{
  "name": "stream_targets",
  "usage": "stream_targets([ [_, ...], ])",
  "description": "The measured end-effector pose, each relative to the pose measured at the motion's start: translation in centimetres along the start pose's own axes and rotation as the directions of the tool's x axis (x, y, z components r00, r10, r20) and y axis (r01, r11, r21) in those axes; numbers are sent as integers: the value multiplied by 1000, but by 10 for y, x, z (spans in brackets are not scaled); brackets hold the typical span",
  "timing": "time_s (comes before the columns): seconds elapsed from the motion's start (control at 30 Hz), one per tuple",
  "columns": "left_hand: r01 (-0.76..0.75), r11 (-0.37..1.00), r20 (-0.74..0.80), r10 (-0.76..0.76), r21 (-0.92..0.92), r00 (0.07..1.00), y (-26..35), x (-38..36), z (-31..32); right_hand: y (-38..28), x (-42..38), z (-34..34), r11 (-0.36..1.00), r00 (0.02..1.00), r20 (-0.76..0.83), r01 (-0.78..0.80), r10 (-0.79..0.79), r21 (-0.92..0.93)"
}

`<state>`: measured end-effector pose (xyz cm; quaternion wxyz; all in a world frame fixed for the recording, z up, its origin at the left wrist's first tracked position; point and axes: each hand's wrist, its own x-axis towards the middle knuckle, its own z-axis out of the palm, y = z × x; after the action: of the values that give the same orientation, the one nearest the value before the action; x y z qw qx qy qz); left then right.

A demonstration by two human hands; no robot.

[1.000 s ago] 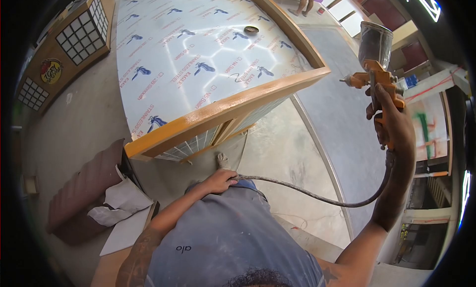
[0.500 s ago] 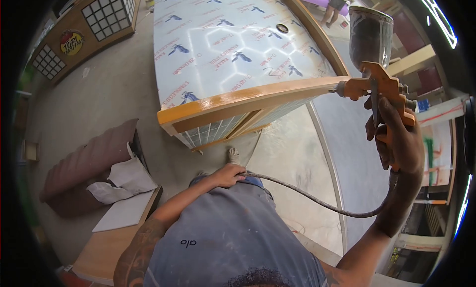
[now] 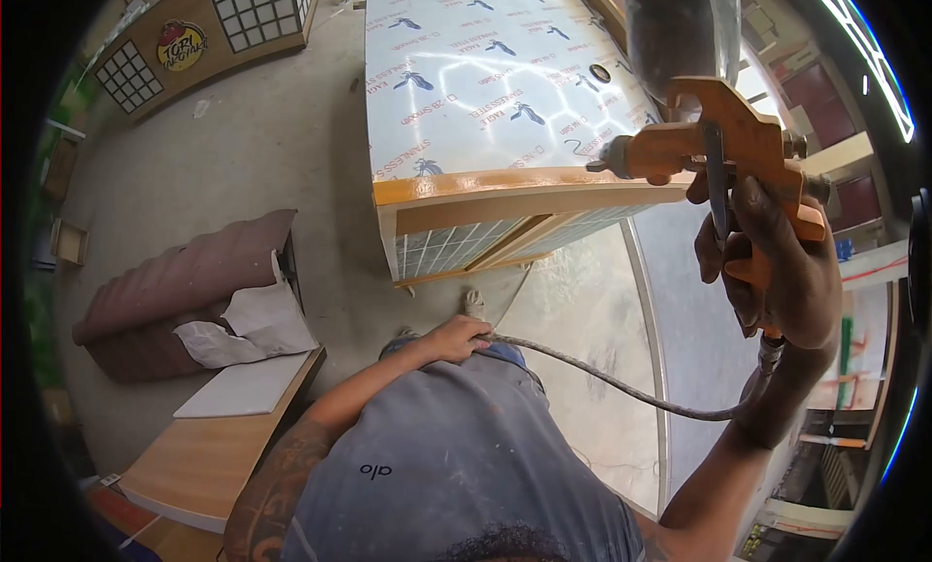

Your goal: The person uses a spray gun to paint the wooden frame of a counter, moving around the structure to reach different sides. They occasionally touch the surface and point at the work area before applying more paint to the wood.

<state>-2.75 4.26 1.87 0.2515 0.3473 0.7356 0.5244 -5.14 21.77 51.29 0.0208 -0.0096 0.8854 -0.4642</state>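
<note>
My right hand is wrapped round the handle of an orange spray gun, raised at the right. A grey cup stands on top of the gun, and the nozzle points left, over the wooden edge of a counter. My left hand, at my waist, is closed round a braided hose that curves across to the base of the gun. Printed protective film covers the counter top. The counter's front edge looks glossy and orange-brown; lattice panels lie below it.
Maroon corrugated pieces with torn white paper lie at the left. A wooden board stands near my left arm. Another counter with a round logo is at the upper left. A dark ring lies on the film.
The spray gun and my right hand have moved left and look larger and closer. In the view, the counter has shifted right. My left hand still holds the hose.
</note>
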Motion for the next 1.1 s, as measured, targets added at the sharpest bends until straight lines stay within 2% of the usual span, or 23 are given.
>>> stream_targets([
  [0.17, -34, 999, -55, 34, 1, 998, -7, -10, 2, -13, -8, 18, 999, 996, -78, 42, -40, 31],
  [0.33, -16, 1000, -34, 15, -13, 999, 0, -11, 0, -1, -3, -2, 996, 997, -29, -70, 69, -47],
  [0.43, -14, 1000, -17, 13, -28, 1000, 1, -6, -1, 11, -2, -12, 981, 987, -99, -140, 128, -132],
  [0.47, -14, 999, -11, 14, -35, 1000, 1, -5, -1, 16, -3, -17, 969, 970, -151, -209, 189, -130],
  [0.87, -27, 1000, 124, 27, 1, 992, 1, 24, 6, 47, -15, -75, 942, 887, -410, -297, 211, -157],
  [0.97, -38, 999, 126, 41, -27, 991, 0, 31, 8, 63, -19, -94, 926, 840, -497, -338, 218, -167],
  [1.07, 9, 1000, 155, -10, 3, 988, 5, 38, 6, 75, -27, -106, 877, 701, -650, -467, 292, -110],
  [1.1, 23, 1000, 165, -24, 13, 986, 4, 41, 5, 86, -31, -112, 894, 673, -702, -433, 235, -115],
])
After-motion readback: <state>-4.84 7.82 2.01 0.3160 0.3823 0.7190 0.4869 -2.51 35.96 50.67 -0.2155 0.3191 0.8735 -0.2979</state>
